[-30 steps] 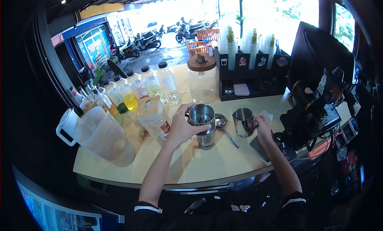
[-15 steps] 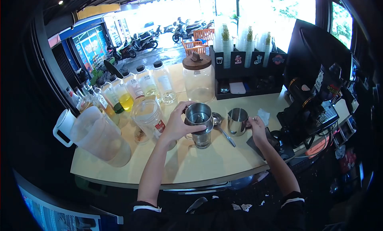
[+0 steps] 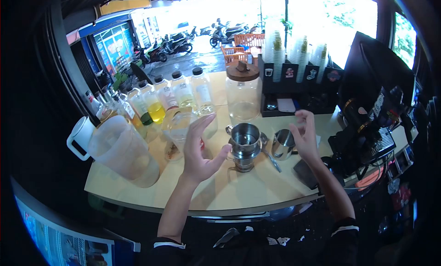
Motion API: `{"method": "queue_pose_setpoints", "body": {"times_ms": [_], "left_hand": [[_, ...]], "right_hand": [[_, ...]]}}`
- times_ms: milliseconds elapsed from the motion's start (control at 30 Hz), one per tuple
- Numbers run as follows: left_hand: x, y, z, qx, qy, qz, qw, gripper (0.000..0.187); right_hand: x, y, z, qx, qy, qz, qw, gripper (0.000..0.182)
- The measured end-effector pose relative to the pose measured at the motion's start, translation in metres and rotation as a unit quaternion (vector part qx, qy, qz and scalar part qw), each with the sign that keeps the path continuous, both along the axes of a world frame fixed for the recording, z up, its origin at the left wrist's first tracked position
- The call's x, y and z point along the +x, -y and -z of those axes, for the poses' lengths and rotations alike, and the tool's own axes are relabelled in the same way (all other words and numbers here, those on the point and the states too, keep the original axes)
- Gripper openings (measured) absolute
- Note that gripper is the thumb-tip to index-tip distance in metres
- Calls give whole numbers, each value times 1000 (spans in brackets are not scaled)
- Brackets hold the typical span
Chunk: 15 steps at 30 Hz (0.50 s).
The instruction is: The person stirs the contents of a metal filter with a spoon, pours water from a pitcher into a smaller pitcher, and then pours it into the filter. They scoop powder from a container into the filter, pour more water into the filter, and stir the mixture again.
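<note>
A metal drip coffee filter sits on top of a small glass on the counter. My left hand is open just left of the filter, thumb and fingers spread, holding nothing. A steel milk pitcher stands upright to the right of the filter. My right hand is raised beside the pitcher, apart from it, its fingers loosely bent with nothing in them. Between filter and pitcher lies a metal spoon. A clear plastic jar is partly hidden behind my left hand.
On the left of the wooden counter stand a large frosted pitcher and several bottles. A wooden-lidded jar and a black cup rack are at the back. A coffee machine fills the right side.
My left hand has let go of the filter and drawn left, fingers spreading. My right hand has released the pitcher's handle and lifted. The view has shifted slightly.
</note>
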<state>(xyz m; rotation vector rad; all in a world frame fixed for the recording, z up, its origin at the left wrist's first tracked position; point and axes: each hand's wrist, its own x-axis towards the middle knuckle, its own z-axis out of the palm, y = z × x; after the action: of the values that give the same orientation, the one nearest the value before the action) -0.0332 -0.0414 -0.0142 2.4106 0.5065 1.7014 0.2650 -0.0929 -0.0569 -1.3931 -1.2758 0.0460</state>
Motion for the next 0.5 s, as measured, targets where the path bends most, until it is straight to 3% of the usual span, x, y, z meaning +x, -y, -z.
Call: {"method": "queue_pose_setpoints", "body": {"times_ms": [133,200,300,400,467,500], "left_hand": [[-43,-14,23,48,95,-56,993,62],[-59,-27,42,-66,203,-79,974,63],[-77,-48,73,-159,241,-52,956,71],[-85,-61,105,-226,152,-16,962,87],[-82,-65,123,-268,118,1,956,94],[-79,-65,128,-311,83,18,947,101]], "right_hand": [[-62,-17,-61,53,114,-175,977,30],[-95,-28,-80,47,146,-237,959,29],[-141,-52,-98,10,167,-332,928,22],[-175,-94,-97,27,215,-415,883,14],[-193,-118,-96,-98,282,-431,852,14],[-199,-129,-96,-96,284,-430,851,14]]}}
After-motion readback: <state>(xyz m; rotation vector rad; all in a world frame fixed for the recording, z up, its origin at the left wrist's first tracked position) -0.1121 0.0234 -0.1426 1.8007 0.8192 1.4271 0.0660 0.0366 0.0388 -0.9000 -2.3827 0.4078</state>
